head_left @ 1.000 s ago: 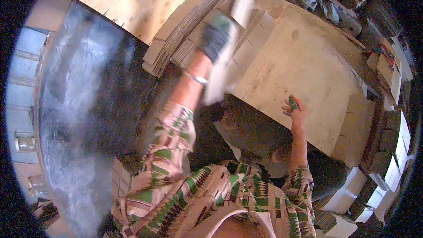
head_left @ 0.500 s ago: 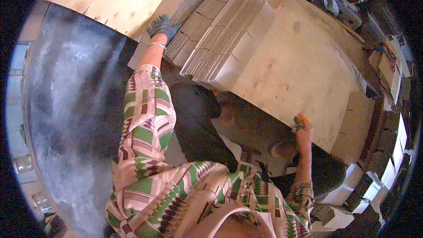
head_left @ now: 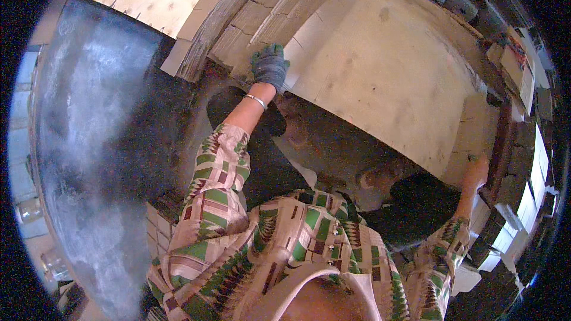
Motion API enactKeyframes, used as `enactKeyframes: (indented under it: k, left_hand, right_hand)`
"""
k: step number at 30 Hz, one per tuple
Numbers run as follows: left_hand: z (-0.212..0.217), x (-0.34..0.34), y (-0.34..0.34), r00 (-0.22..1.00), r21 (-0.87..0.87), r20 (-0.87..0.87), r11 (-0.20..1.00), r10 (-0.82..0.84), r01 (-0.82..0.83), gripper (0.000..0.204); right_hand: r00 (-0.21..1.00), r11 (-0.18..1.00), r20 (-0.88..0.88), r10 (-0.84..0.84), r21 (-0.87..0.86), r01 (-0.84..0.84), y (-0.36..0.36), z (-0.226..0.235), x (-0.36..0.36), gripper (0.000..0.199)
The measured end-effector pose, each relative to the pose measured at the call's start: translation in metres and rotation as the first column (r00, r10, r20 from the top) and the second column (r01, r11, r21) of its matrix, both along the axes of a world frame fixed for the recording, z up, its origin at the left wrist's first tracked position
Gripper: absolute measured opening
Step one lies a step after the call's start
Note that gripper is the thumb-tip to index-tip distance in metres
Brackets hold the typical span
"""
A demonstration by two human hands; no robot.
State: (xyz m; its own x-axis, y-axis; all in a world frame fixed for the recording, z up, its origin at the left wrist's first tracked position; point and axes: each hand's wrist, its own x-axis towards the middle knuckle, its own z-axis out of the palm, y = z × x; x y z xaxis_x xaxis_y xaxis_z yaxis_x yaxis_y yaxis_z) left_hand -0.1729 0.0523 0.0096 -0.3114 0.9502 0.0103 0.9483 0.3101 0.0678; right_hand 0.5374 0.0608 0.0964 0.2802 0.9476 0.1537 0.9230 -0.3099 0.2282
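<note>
Two hands: left hand [head_left: 270, 66], gloved, at 12 o'clock; right hand [head_left: 477, 171], at 3 o'clock. One bracelet [head_left: 257, 100] on left wrist. One large plywood sheet [head_left: 386, 77] on top. One stack of flat cardboard pieces [head_left: 250, 24]; count within stack unclear.

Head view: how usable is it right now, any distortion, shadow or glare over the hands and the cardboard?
Head view: strong fisheye bend, black rim, edges of the cardboard stack curve. Gloved left hand is lit and fairly sharp. Right hand sits near the rim in dimmer light, soft. Deep shadow under the plywood board; bright wash on the grey floor.
</note>
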Motion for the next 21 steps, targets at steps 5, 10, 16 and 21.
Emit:
enactKeyframes:
  k: [5,10,16,21]
  left_hand:
    - [-0.014,-0.026,-0.003,0.983,0.312,0.173,0.944,0.057,-0.11,0.031]
    - [0.013,0.01,0.015,0.935,0.227,0.347,0.96,0.076,-0.162,0.036]
    - [0.01,0.05,0.014,0.862,0.319,0.484,0.948,-0.151,-0.013,0.035]
    - [0.021,0.101,0.015,0.894,0.306,0.282,0.916,-0.348,0.26,0.031]
  right_hand:
    - [0.963,0.977,-0.256,0.086,0.212,-0.031,0.013,-0.025,0.001,0.047]
    - [0.999,0.973,-0.038,0.002,0.23,0.007,0.019,-0.062,0.06,0.033]
    - [0.988,0.939,-0.103,0.119,0.336,-0.079,0.021,0.019,-0.011,0.034]
    - [0.795,0.799,-0.384,0.469,0.569,-0.197,0.017,0.08,-0.172,0.077]
